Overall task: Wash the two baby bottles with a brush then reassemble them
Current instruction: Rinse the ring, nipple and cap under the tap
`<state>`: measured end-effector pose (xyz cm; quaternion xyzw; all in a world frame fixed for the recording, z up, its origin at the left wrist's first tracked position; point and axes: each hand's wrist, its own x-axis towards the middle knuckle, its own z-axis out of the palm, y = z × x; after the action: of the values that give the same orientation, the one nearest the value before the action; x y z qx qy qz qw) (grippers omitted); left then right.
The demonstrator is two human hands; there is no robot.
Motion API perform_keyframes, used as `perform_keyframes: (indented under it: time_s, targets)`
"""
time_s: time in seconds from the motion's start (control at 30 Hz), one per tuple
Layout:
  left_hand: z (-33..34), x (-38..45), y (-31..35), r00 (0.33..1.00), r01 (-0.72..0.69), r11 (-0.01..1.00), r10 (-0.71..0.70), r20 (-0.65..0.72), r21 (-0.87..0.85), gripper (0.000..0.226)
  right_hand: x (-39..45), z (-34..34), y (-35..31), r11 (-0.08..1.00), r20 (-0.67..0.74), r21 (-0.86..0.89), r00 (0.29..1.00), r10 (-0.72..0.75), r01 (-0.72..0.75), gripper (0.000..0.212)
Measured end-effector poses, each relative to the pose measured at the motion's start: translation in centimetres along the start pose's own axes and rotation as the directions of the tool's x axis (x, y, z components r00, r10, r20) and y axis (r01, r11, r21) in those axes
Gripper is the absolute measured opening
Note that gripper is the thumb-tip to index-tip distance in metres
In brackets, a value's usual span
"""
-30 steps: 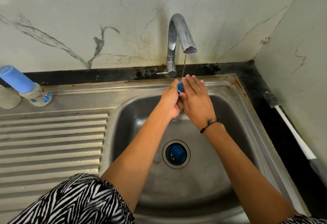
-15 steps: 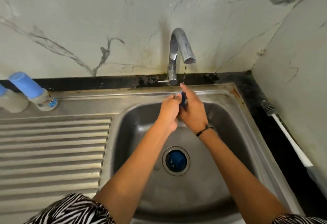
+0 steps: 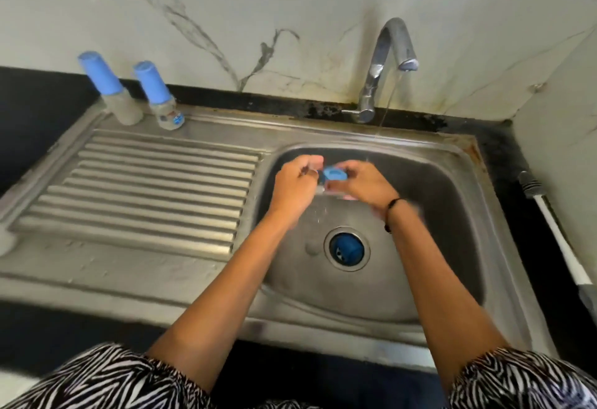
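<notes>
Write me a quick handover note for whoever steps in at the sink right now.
Left hand: fingers curled, pinching something small; too blurred to name.
Right hand: grips a blue ring over the basin.
Tap is running.
Two bottles with blue caps stand at the back of the drainboard. A brush lies on the counter to the right.
A blue piece sits in the drain.
Left: finish rinsing, reassemble.
</notes>
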<state>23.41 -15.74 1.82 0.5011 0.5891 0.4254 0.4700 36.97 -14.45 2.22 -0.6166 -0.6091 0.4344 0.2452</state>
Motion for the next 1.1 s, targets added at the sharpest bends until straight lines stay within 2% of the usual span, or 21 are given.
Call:
perform_keyframes:
  time_s: [0.03, 0.07, 0.23, 0.33, 0.57, 0.73, 0.9, 1.1]
  targets:
    - [-0.9, -0.5, -0.6, 0.999, 0.049, 0.998, -0.049, 0.006, 0.028, 0.029, -0.1, 1.2, 0.3, 0.991, 0.005, -0.132, 1.0, -0.007, 0.008, 0.031]
    - [-1.9, -1.1, -1.1, 0.997, 0.082, 0.995, -0.082, 0.001, 0.048, 0.028, -0.1, 2.5, 0.4, 0.981, -0.002, -0.191, 0.999, -0.039, 0.038, 0.031]
    - [-7.6, -4.2, -3.3, 0.983, 0.078, 0.997, -0.074, -0.169, 0.015, 0.029, -0.9, 8.7, -1.9, 0.972, 0.045, -0.164, 0.985, -0.164, 0.169, 0.031]
    - [-11.6, -5.6, -4.5, 0.972, 0.079, 0.997, -0.078, -0.221, -0.007, 0.028, -1.5, 12.5, -4.2, 0.947, 0.099, -0.208, 0.968, -0.23, 0.246, 0.036]
    - [-23.0, -8.5, -8.6, 0.914, 0.128, 0.989, -0.148, -0.378, -0.077, 0.037, -2.0, 23.6, -10.6, 0.922, 0.217, -0.217, 0.937, -0.274, 0.319, 0.043]
    - [-30.8, -10.5, -10.9, 0.86, 0.165, 0.985, -0.167, -0.483, -0.048, 0.03, -1.2, 32.2, -15.3, 0.809, 0.329, -0.363, 0.875, -0.355, 0.464, 0.046]
    - [-35.9, -11.1, -12.1, 0.821, 0.238, 0.971, -0.18, -0.542, 0.038, 0.034, -0.1, 38.3, -18.1, 0.717, 0.431, -0.45, 0.832, -0.349, 0.533, 0.045]
    - [-37.6, -11.4, -12.6, 0.83, 0.261, 0.962, -0.182, -0.527, 0.08, 0.035, 0.7, 41.0, -18.0, 0.662, 0.433, -0.54, 0.846, -0.312, 0.52, 0.046]
